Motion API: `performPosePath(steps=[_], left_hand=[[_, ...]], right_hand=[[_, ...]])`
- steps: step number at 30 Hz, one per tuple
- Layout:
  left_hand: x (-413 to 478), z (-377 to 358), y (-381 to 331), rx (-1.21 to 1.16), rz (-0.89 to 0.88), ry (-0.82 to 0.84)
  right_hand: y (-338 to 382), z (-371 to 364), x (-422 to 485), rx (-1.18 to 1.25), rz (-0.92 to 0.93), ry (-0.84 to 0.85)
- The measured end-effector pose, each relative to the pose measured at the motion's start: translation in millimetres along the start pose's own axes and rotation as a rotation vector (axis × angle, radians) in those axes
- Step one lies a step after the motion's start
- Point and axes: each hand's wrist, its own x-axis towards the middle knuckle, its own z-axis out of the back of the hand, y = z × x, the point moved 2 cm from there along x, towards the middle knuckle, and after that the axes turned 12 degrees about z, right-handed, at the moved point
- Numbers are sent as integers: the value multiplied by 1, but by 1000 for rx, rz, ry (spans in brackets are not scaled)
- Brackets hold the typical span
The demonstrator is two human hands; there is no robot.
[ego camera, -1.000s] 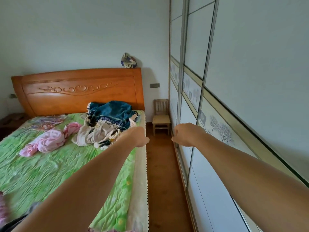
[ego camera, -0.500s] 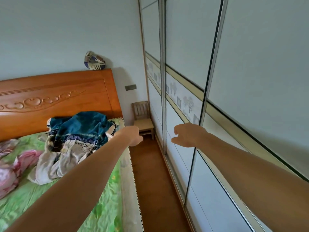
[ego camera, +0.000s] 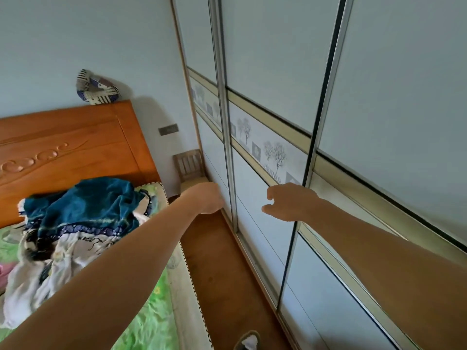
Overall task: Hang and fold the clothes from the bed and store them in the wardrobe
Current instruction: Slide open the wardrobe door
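Wardrobe doors (ego camera: 265,59), 12 to 4 o'clock: pale grey-white panels, silver frames, one black edge line. Tree strip (ego camera: 267,150) across them: grey bare trees on white, cream bands above and below

Wall (ego camera: 88,34), 11 o'clock: pale blue-grey

Headboard (ego camera: 75,140), 9 o'clock: orange-brown wood, carved scroll pattern. Fan-shaped object (ego camera: 97,90) on top of it: white with navy stripes

Teal garment (ego camera: 83,203), 8 to 9 o'clock: deep blue-green, with a navy border speckled white

White garment (ego camera: 63,261), 8 o'clock: off-white, black script, dark blotches

Bed sheet (ego camera: 146,322), 7 o'clock: light green, crinkled, one small yellow flower

Mattress edge (ego camera: 177,286): cream, black-and-white piping

Floor (ego camera: 222,261), 6 o'clock: red-brown
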Motion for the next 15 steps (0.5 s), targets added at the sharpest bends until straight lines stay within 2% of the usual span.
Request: performPosePath(steps=[8, 15], left_hand=[[126, 14, -25, 44, -210, 25], [158, 12, -73, 132, -414, 61]], right_hand=[[-39, -11, 54, 68, -280, 19], [-34, -16, 39, 168, -464, -7]])
